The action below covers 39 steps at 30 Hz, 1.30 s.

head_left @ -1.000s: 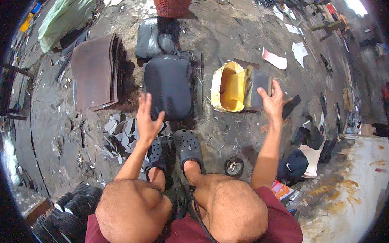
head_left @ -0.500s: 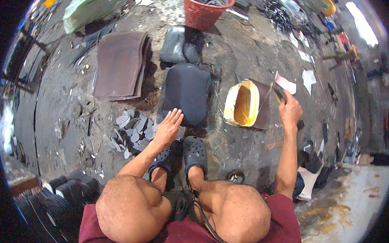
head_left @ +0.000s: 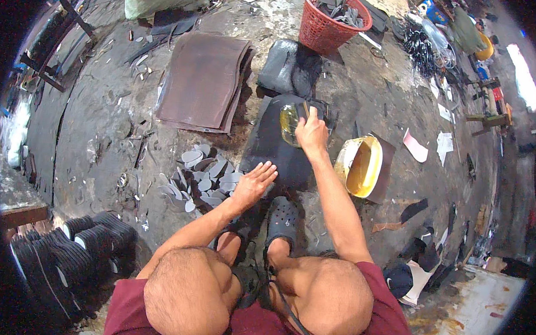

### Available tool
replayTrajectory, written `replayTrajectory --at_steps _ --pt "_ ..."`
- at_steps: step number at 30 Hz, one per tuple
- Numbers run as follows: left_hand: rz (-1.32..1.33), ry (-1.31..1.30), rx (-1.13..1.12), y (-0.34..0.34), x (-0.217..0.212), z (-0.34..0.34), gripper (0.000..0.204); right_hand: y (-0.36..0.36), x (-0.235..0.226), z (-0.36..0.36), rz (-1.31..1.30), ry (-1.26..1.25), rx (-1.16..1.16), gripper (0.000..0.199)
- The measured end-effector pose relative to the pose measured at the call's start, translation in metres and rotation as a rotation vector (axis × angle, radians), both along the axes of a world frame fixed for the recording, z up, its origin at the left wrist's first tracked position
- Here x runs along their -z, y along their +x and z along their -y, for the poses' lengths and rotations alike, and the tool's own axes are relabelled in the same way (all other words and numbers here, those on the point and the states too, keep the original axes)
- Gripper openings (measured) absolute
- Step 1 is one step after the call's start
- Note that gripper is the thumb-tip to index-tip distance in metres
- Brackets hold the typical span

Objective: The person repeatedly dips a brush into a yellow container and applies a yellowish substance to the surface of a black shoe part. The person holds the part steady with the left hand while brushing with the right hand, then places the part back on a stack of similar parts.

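My left hand (head_left: 255,182) lies flat with fingers stretched on the near left edge of a black sheet (head_left: 263,146) on the floor. My right hand (head_left: 312,133) is closed on a short-handled glue tool (head_left: 306,110) over the far part of that sheet; its working end is mostly hidden. Beside the fingers, a glossy yellowish patch of glue (head_left: 289,124) lies on the sheet. To the right stands an open white tub (head_left: 344,161) with amber glue inside and yellow smears round its rim. Beyond the sheet sits a shiny black wrapped block (head_left: 280,67).
Brown sheets (head_left: 203,76) lie stacked at the left, with a pile of grey oval cut pieces (head_left: 205,180) nearer me. A red basket (head_left: 326,31) of scraps stands at the back. Black sole-shaped pieces (head_left: 94,244) are stacked at lower left. A pink scrap (head_left: 415,146) lies right of the tub.
My right hand has come left with its tool, from beside the tub to over the black sheet, where a glossy glue patch now shows. My left hand stays on the sheet; the view has shifted.
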<state>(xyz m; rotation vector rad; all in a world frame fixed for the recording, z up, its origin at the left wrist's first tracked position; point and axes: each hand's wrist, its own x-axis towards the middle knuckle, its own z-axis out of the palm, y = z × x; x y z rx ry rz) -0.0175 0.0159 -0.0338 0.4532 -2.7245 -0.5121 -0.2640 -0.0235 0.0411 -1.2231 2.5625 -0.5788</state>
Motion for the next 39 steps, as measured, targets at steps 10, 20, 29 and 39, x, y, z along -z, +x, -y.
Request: replayTrajectory --at_steps 10,20,29,39 --pt "-0.069 0.066 0.059 -0.011 -0.010 -0.007 0.048 -0.007 -0.010 0.072 -0.175 0.060 -0.244 0.043" --pt "0.108 0.290 0.030 -0.002 0.002 -0.013 0.060 0.093 -0.035 0.041 -0.052 0.428 -1.308 0.047" --pt "0.080 0.081 0.082 -0.022 -0.020 0.005 0.062 -0.016 -0.023 0.039 -0.217 0.224 -0.666 0.039" --pt "-0.036 0.153 0.456 -0.008 -0.016 -0.067 0.063 0.095 -0.010 -0.057 -0.296 0.070 -0.997 0.030"
